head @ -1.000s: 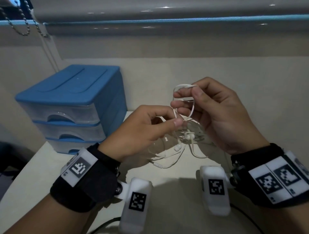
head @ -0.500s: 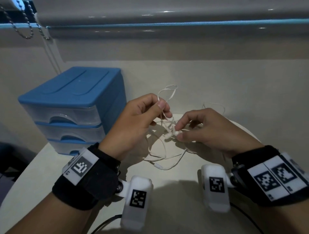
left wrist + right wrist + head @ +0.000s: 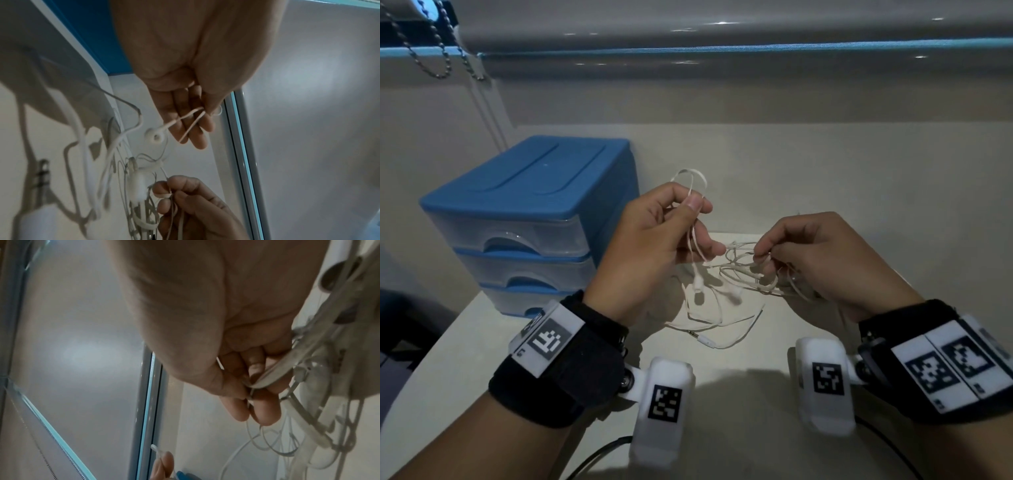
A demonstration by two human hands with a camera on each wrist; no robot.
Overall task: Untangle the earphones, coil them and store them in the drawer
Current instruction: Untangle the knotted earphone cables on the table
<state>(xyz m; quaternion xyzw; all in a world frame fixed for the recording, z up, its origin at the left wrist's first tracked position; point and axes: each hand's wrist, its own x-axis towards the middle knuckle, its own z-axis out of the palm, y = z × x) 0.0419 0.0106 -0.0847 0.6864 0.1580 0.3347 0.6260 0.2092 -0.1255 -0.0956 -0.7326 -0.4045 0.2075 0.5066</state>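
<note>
White wired earphones (image 3: pixel 736 270) hang in a tangle between both hands above the pale table (image 3: pixel 739 394). My left hand (image 3: pixel 681 219) pinches a loop of cable between thumb and fingers, the loop sticking up above them; an earbud (image 3: pixel 155 136) dangles below it. My right hand (image 3: pixel 774 257) pinches several strands of the tangle (image 3: pixel 252 384) lower and to the right. The jack plug (image 3: pixel 703 339) and loose cable lie on the table below. The blue drawer unit (image 3: pixel 530 219) stands at the left, its clear drawers closed.
A wall and window blind (image 3: pixel 722 31) with a bead chain (image 3: pixel 431 51) rise behind the table. The table's left edge (image 3: pixel 431 359) falls off in front of the drawer unit. A dark cable (image 3: pixel 599 455) runs near my wrists.
My left hand has lifted its pinched loop a little higher. My right hand has moved right and now holds several strands. The earbuds have dropped free and hang lower.
</note>
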